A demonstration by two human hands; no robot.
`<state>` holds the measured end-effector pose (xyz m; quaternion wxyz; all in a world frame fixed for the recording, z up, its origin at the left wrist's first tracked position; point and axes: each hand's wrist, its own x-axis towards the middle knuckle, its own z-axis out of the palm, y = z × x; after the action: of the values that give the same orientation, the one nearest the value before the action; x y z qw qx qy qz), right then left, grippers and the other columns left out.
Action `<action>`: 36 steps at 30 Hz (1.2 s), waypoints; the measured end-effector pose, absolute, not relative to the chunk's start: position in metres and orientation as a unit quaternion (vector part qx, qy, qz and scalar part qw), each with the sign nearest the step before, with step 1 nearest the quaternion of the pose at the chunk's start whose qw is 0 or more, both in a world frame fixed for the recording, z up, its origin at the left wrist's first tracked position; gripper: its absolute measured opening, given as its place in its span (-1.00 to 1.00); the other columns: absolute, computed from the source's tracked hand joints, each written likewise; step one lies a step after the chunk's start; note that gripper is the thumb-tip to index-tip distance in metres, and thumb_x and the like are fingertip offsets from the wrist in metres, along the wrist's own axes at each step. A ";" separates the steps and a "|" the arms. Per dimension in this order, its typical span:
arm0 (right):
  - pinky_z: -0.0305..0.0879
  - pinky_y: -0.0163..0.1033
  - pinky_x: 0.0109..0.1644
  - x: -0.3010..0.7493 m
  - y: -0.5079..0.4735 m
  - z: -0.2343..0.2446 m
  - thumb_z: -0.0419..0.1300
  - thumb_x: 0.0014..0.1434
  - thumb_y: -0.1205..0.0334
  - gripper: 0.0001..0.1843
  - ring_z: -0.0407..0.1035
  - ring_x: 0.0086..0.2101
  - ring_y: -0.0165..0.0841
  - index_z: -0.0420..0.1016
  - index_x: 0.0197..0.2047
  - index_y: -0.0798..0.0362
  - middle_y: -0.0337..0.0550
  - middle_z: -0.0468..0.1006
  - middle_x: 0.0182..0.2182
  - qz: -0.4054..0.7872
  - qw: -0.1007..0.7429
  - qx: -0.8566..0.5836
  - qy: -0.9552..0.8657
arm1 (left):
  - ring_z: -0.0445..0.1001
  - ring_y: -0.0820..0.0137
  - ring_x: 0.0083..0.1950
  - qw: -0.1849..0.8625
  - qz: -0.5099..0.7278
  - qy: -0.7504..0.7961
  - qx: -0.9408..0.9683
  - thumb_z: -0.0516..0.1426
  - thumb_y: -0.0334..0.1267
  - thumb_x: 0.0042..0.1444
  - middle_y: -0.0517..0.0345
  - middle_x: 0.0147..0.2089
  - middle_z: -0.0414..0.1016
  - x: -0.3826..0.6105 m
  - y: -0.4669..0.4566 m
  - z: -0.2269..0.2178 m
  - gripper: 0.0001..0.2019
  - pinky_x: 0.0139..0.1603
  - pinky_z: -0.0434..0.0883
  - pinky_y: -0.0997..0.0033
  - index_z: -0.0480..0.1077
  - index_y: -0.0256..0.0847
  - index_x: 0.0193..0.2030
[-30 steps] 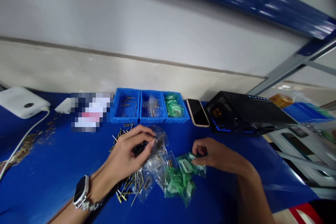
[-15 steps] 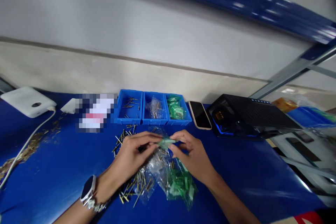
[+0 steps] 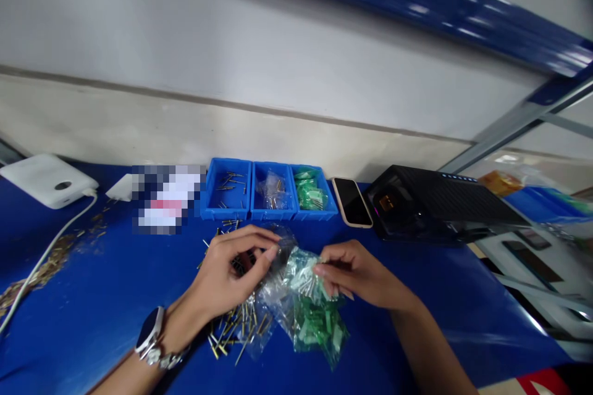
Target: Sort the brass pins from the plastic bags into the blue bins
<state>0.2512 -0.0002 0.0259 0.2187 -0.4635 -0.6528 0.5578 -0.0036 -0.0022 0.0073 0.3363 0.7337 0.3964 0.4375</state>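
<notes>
- Looking down at a blue tabletop (image 3: 92,296) where a person's two bare hands work just in front of a row of blue bins (image 3: 271,215) that stands against the back wall.
- Left hand (image 3: 227,274): in front of the row's left bin, fingers curled with thumb and fingertips drawn together on the left edge of a small bag (image 3: 301,264). A watch (image 3: 149,334) sits on this wrist.
- Right hand (image 3: 359,271): in front of the row's right end, fingertips pinched shut on the right edge of the same bag.
- The small bag is clear plastic with pale green pieces inside. It is stretched between the two hands, lifted a little off the table, in front of the row's middle and right bins.
- Under the hands, nearer the person than the row, lie a pile of green bags (image 3: 319,327) and, to its left, clear bags (image 3: 271,296) with metal pieces inside.
- Loose brass pins (image 3: 227,333) are scattered in front of the left bin, partly beneath the left hand.
- In the row itself, the left bin holds a few pins, the middle one clear bags and the right one green bags.
- Just right of the row a phone (image 3: 352,202) lies flat with its screen dark, and beyond it sits a black device (image 3: 435,203).
- Far left of the row a white box (image 3: 49,180) rests, with a cable (image 3: 41,259) running from it toward the person.
</notes>
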 end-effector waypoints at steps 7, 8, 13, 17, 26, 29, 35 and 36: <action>0.23 -0.37 -0.66 0.258 0.010 0.028 0.25 0.22 -0.02 -0.53 0.54 -0.41 -0.29 0.46 0.15 -0.01 0.06 0.63 -0.09 0.612 0.393 -0.500 -0.471 | 0.57 0.39 -0.25 0.307 0.445 0.415 0.732 0.15 -0.24 0.23 0.10 -0.15 0.59 -0.003 0.000 0.006 -0.82 -0.36 0.47 0.45 0.52 -0.17 -0.37; 0.20 -0.36 -0.67 0.260 0.010 0.028 0.24 0.23 -0.02 -0.50 0.51 -0.47 -0.32 0.43 0.18 -0.01 0.04 0.64 -0.14 0.609 0.370 -0.503 -0.490 | 0.57 0.40 -0.24 0.304 0.444 0.414 0.734 0.15 -0.25 0.23 0.11 -0.15 0.59 -0.003 0.000 0.005 -0.82 -0.34 0.47 0.44 0.52 -0.17 -0.37; 0.32 -0.27 -0.37 0.275 0.005 0.031 0.30 0.15 0.03 -0.69 0.41 -0.37 -0.33 0.57 -0.09 -0.01 -0.17 0.56 -0.35 0.416 0.224 -0.564 -0.677 | 0.56 0.41 -0.24 0.304 0.441 0.409 0.739 0.15 -0.26 0.23 0.13 -0.16 0.57 -0.003 -0.001 0.006 -0.82 -0.26 0.45 0.41 0.51 -0.18 -0.39; 0.29 -0.21 -0.13 0.283 -0.002 0.032 0.46 -0.07 0.12 -0.54 0.37 -0.18 -0.26 0.52 -0.06 -0.09 -0.20 0.47 -0.18 0.375 0.050 -0.537 -0.754 | 0.54 0.42 -0.26 0.313 0.425 0.410 0.744 0.15 -0.24 0.23 0.12 -0.13 0.56 -0.003 -0.003 0.006 -0.81 -0.32 0.43 0.43 0.51 -0.18 -0.39; 0.13 -0.31 -0.40 0.271 0.001 0.025 0.27 0.20 0.15 -0.82 0.22 -0.47 -0.43 0.44 -0.38 0.02 -0.33 0.31 -0.51 0.395 0.168 -0.541 -0.723 | 0.53 0.44 -0.29 0.329 0.412 0.413 0.743 0.16 -0.22 0.23 0.11 -0.10 0.54 -0.002 0.000 0.004 -0.83 -0.43 0.42 0.48 0.53 -0.16 -0.33; 0.23 -0.30 -0.34 0.251 0.000 0.021 0.25 0.25 0.14 -0.83 0.33 -0.41 -0.41 0.44 -0.35 0.01 -0.29 0.43 -0.44 0.347 0.317 -0.533 -0.704 | 0.54 0.44 -0.30 0.375 0.397 0.413 0.729 0.20 -0.18 0.20 0.09 -0.09 0.54 0.001 -0.001 0.001 -0.83 -0.44 0.47 0.51 0.52 -0.12 -0.10; 0.41 -0.25 -0.25 0.226 -0.008 0.009 0.25 0.25 0.30 -0.96 0.47 -0.32 -0.36 0.50 -0.28 -0.02 -0.22 0.56 -0.32 0.288 0.400 -0.448 -0.746 | 0.58 0.44 -0.33 0.441 0.461 0.387 0.665 0.22 -0.27 0.20 0.11 -0.23 0.58 0.002 0.000 -0.008 -0.70 -0.35 0.56 0.51 0.43 -0.14 0.08; 0.43 -0.23 -0.20 0.226 -0.008 0.009 0.25 0.24 0.34 -0.94 0.48 -0.28 -0.34 0.52 -0.26 -0.02 -0.21 0.57 -0.29 0.262 0.408 -0.430 -0.761 | 0.59 0.44 -0.31 0.445 0.476 0.382 0.655 0.22 -0.30 0.21 0.10 -0.19 0.58 0.001 0.001 -0.008 -0.65 -0.33 0.57 0.51 0.39 -0.13 0.13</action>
<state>0.2261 -0.0084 0.0088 0.4081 -0.4299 -0.7614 0.2623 0.0014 0.0006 -0.0082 0.4446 0.6555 0.3818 0.4763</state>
